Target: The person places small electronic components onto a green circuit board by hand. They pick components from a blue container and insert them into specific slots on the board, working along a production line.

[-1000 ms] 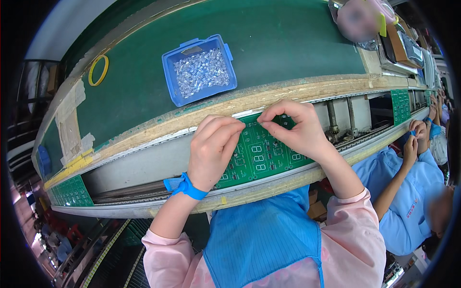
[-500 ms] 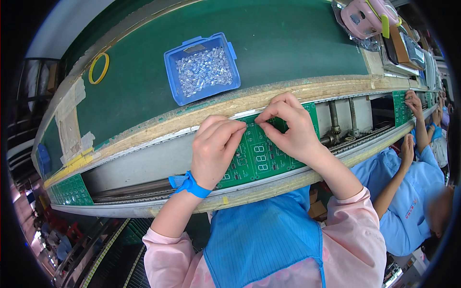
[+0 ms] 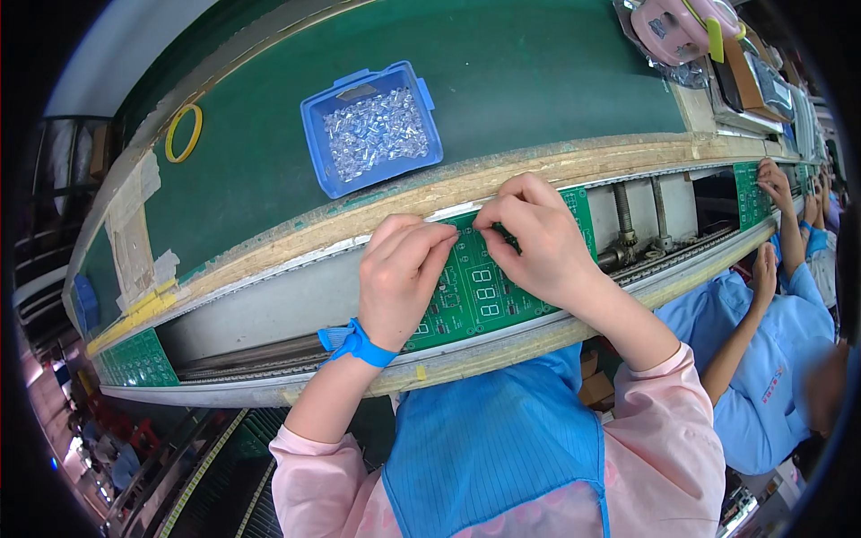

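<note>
On conveyor rails, green circuit board (image 3: 489, 291) lengthwise left-right, both hands' grip apparently pinching its top edge.

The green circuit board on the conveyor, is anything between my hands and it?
Nothing visible: the left hand and right hand both rest directly on the green circuit board, fingertips meeting near its top edge.

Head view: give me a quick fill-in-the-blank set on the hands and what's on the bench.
1. Both hands, left hand and right hand, rest on a ____ circuit board.
2. The blue tray behind the board holds small ____ parts.
3. The wrist strap on the left wrist is ____.
4. The yellow ring lies to the ____ of the tray.

Missing words: green; clear; blue; left
</note>
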Demonstrator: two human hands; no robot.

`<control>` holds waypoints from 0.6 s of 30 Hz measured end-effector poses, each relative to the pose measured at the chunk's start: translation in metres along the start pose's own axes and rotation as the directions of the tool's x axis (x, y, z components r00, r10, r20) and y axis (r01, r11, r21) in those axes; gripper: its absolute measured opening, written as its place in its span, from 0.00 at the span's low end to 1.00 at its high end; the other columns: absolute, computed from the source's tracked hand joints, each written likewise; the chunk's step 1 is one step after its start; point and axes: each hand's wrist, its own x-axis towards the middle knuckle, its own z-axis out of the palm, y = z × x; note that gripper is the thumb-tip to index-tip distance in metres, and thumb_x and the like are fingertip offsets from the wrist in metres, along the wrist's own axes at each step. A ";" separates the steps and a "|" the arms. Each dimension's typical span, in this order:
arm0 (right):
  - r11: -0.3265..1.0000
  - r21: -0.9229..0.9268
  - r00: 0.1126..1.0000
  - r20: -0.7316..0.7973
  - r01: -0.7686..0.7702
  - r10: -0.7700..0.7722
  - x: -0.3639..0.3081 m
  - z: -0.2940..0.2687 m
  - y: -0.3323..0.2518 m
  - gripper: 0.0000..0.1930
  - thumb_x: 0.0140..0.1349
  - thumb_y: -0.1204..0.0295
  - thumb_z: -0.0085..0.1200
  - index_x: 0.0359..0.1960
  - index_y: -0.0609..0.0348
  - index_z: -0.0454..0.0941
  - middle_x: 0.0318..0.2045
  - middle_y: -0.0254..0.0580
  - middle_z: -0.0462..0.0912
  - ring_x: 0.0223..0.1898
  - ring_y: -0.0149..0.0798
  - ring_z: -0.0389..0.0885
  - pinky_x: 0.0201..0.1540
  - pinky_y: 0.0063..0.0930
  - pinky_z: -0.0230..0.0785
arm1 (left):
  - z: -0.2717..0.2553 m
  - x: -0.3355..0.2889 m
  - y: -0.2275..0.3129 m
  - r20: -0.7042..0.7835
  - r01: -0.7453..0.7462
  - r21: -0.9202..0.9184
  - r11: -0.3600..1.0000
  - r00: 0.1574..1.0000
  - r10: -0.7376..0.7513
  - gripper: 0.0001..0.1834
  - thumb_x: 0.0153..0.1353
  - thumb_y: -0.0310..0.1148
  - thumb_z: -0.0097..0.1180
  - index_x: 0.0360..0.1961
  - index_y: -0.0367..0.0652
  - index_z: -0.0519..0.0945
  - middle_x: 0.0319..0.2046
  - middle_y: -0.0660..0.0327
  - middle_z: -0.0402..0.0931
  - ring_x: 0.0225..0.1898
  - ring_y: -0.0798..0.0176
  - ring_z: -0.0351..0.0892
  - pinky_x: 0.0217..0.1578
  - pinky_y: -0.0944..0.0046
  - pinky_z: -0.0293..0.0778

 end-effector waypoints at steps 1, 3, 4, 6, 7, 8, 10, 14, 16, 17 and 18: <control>0.999 -0.037 0.999 -0.010 0.040 -0.040 0.002 0.000 -0.002 0.13 0.46 0.82 0.60 0.35 0.57 0.77 0.26 0.37 0.78 0.38 0.43 0.78 0.39 0.37 0.70 | 0.000 0.000 0.000 0.001 0.003 0.004 1.000 1.000 -0.003 0.07 0.52 0.20 0.68 0.33 0.37 0.85 0.29 0.57 0.82 0.35 0.58 0.80 0.34 0.62 0.75; 0.992 -0.105 0.997 -0.004 0.073 -0.074 0.003 0.001 -0.004 0.12 0.47 0.81 0.59 0.35 0.58 0.77 0.25 0.37 0.78 0.38 0.43 0.78 0.39 0.36 0.70 | 0.000 -0.001 0.001 0.004 0.007 0.013 1.000 1.000 -0.007 0.07 0.52 0.19 0.68 0.33 0.37 0.85 0.29 0.57 0.82 0.35 0.58 0.80 0.35 0.62 0.76; 0.986 -0.139 0.996 -0.001 0.089 -0.090 0.004 0.001 -0.005 0.11 0.48 0.80 0.58 0.36 0.58 0.77 0.25 0.37 0.79 0.38 0.43 0.78 0.39 0.36 0.70 | 0.001 -0.001 0.001 0.005 0.007 0.017 1.000 1.000 -0.007 0.07 0.52 0.19 0.68 0.33 0.38 0.85 0.30 0.57 0.82 0.35 0.58 0.80 0.35 0.62 0.76; 0.988 -0.147 0.999 -0.002 0.051 -0.052 0.006 -0.001 -0.008 0.11 0.48 0.80 0.57 0.36 0.59 0.76 0.25 0.40 0.79 0.37 0.44 0.79 0.39 0.37 0.71 | 0.001 0.000 0.002 0.010 0.004 0.024 1.000 1.000 -0.005 0.07 0.52 0.19 0.68 0.34 0.38 0.85 0.30 0.57 0.82 0.35 0.58 0.80 0.36 0.62 0.76; 0.988 -0.151 0.999 -0.003 0.031 -0.032 0.006 -0.003 -0.009 0.11 0.48 0.79 0.56 0.36 0.60 0.76 0.25 0.41 0.79 0.37 0.44 0.79 0.39 0.38 0.72 | 0.002 0.000 0.002 0.014 0.006 0.026 1.000 1.000 -0.006 0.08 0.52 0.19 0.68 0.34 0.38 0.85 0.30 0.57 0.82 0.35 0.58 0.80 0.36 0.62 0.76; 0.990 -0.140 1.000 0.017 0.012 -0.009 0.006 -0.004 -0.010 0.11 0.48 0.80 0.57 0.36 0.60 0.76 0.25 0.42 0.79 0.36 0.46 0.80 0.38 0.39 0.72 | 0.001 0.000 0.003 0.018 0.006 0.029 1.000 1.000 -0.007 0.08 0.52 0.19 0.68 0.34 0.38 0.85 0.30 0.57 0.82 0.35 0.58 0.80 0.37 0.62 0.76; 0.993 -0.117 0.998 0.059 -0.028 0.035 0.007 -0.008 -0.009 0.11 0.47 0.80 0.57 0.35 0.60 0.76 0.25 0.45 0.79 0.35 0.48 0.80 0.38 0.41 0.73 | 0.001 0.001 0.004 0.022 0.005 0.038 0.999 1.000 -0.006 0.08 0.51 0.19 0.68 0.33 0.38 0.85 0.30 0.57 0.82 0.35 0.58 0.80 0.36 0.61 0.75; 0.994 -0.052 0.985 0.143 -0.092 0.099 0.018 -0.020 -0.005 0.10 0.47 0.80 0.58 0.34 0.62 0.77 0.25 0.49 0.81 0.36 0.52 0.81 0.37 0.44 0.75 | 0.004 0.001 0.004 0.038 0.007 0.066 0.998 0.999 -0.009 0.08 0.51 0.19 0.68 0.33 0.38 0.85 0.29 0.57 0.82 0.35 0.58 0.79 0.36 0.63 0.75; 0.998 0.012 0.993 0.099 -0.066 0.064 0.040 -0.023 -0.003 0.10 0.47 0.79 0.59 0.34 0.63 0.78 0.27 0.50 0.82 0.36 0.53 0.81 0.36 0.45 0.76 | 0.003 0.000 0.004 0.050 0.014 0.096 0.995 0.999 -0.019 0.08 0.51 0.19 0.69 0.33 0.38 0.85 0.29 0.58 0.81 0.35 0.60 0.79 0.36 0.64 0.74; 1.000 0.027 1.000 0.024 -0.004 0.003 0.053 -0.023 -0.002 0.09 0.47 0.78 0.60 0.32 0.62 0.80 0.29 0.50 0.83 0.36 0.53 0.81 0.37 0.43 0.77 | 0.005 0.001 0.005 0.058 0.014 0.108 0.994 0.998 -0.020 0.08 0.50 0.19 0.69 0.33 0.38 0.85 0.29 0.58 0.81 0.34 0.60 0.79 0.36 0.65 0.74; 0.999 -0.022 0.999 0.011 0.037 -0.037 0.066 -0.021 0.002 0.08 0.49 0.76 0.60 0.33 0.61 0.81 0.29 0.47 0.83 0.38 0.50 0.81 0.39 0.42 0.77 | 0.006 0.002 0.007 0.065 0.012 0.120 0.993 0.998 -0.020 0.08 0.50 0.19 0.69 0.33 0.38 0.86 0.29 0.58 0.81 0.34 0.61 0.79 0.36 0.65 0.74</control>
